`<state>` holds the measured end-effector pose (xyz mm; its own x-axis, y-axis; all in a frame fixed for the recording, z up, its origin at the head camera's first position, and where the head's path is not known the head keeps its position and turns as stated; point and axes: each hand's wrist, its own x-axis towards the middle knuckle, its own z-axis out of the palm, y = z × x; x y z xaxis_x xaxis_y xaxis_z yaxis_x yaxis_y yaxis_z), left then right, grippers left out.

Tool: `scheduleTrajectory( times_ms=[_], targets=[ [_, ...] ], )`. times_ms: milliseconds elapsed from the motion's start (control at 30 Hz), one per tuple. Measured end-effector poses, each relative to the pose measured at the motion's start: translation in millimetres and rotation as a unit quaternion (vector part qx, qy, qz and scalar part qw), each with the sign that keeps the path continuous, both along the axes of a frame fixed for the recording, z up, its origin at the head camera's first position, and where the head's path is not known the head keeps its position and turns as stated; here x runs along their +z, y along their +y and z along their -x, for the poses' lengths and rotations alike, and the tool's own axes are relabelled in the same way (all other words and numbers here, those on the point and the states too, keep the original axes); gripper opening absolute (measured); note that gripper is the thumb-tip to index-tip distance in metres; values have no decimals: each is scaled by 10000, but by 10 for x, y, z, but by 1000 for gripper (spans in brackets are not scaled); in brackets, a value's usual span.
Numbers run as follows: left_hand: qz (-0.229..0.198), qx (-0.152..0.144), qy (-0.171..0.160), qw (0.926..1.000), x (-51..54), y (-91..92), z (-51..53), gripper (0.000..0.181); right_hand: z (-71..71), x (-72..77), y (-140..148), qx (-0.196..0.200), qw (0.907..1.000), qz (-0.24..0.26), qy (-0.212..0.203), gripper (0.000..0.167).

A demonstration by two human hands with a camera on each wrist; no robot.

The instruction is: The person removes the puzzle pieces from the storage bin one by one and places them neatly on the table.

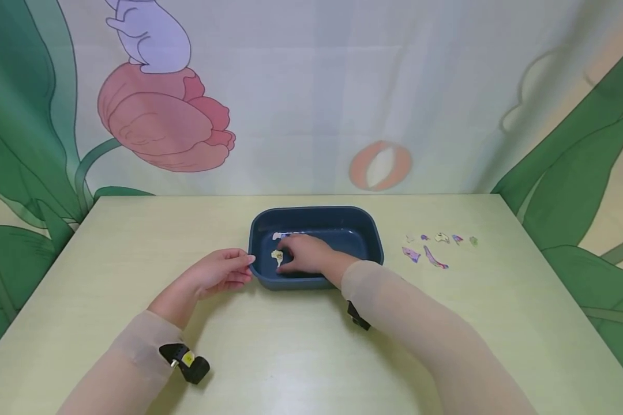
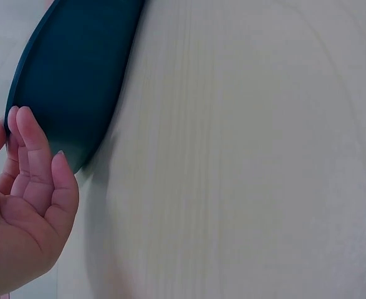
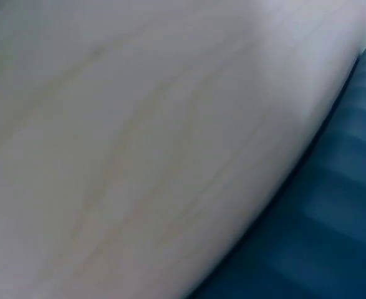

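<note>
As the head view is read like a clock face centred on the blue tub [image 1: 296,283], the left hand [image 1: 224,272] lies at about nine o'clock, its thumb on the rim and its fingers bent against the outer wall in what appears a light pinch. The right hand [image 1: 307,255] reaches over the rim from four o'clock, thumb and fingertips arched well apart around a cream cutout [image 1: 277,255], which lies inside the tub toward nine o'clock; whether any fingertip touches it cannot be told, since the right wrist view shows only tub wall and table [image 1: 228,357]. A second, whitish-and-blue piece [image 1: 278,236] lies at ten o'clock inside the tub, partly hidden by that hand. Outside, at three o'clock, a loose group of small cutouts rests on the table, among them a purple piece [image 1: 411,254], a long curved piece [image 1: 435,258] and a green piece [image 1: 473,241]. The cutouts look thin and flat, so fingertips may well skate over an edge or crease it, and a careless push could slide the cream cutout beneath its neighbour. Should the right forearm bear on the rim while the left pinch slackens, the tub might tip or skid; a wide sweep toward three o'clock could scatter the group.
</note>
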<state>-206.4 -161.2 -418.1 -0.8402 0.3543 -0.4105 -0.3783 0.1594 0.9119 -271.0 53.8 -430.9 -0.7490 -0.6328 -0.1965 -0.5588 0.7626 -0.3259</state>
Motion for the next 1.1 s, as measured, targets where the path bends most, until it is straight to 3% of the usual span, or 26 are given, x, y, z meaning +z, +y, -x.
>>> scheduleTrajectory(
  times_ms=[433,667,867,1100],
  targets=[
    [-53,9,-64,10000,1,-8,-4,18,45,-24,20,388,9988,12,-288,56],
    [-28,-8,-60,10000,1,-24,-15,19,71,-38,22,366,9964,539,-538,53],
    [-93,29,-119,9999,-16,-54,-20,18,78,7,58,41,9917,1086,-682,52],
    [-159,9,-97,9998,-18,-1,-15,17,-1,103,209,-337,9796,1685,-1039,51]
  ],
)
